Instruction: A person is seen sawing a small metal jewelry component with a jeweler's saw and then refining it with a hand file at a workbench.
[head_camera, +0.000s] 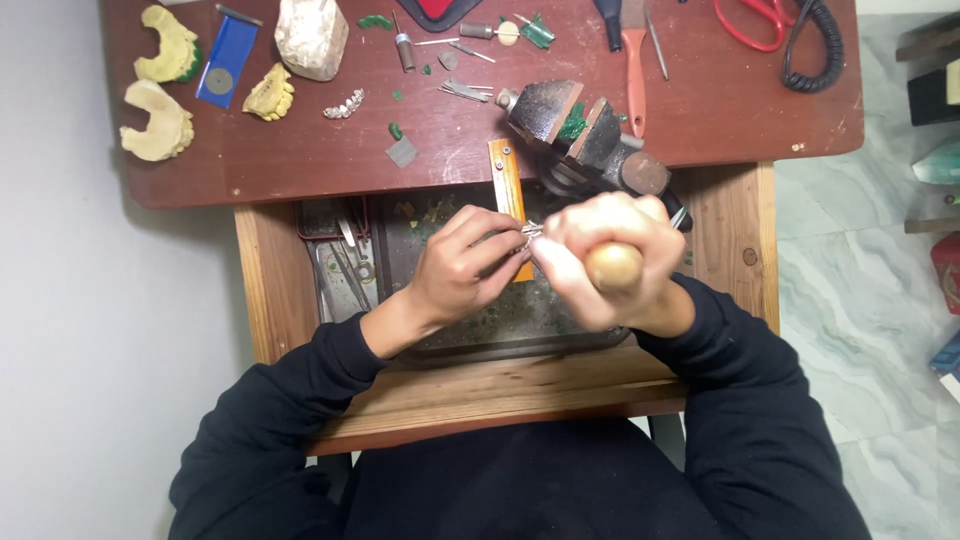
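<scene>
My left hand (462, 262) pinches a small silvery metal piece (530, 230) between fingertips, resting it against a narrow orange wooden peg (506, 175) that juts out from the bench. My right hand (610, 262) is closed around a tool with a round wooden handle (613, 267), its tip hidden at the metal piece. Both hands meet above an open drawer tray (470, 335) strewn with green bits. My sleeves are dark.
A small bench vise (575, 130) holding green material stands just behind my hands. On the reddish bench top lie yellow dental casts (160, 125), a white plaster block (312, 38), a blue card (227, 48), a metal framework (343, 104), red scissors (752, 20) and small tools.
</scene>
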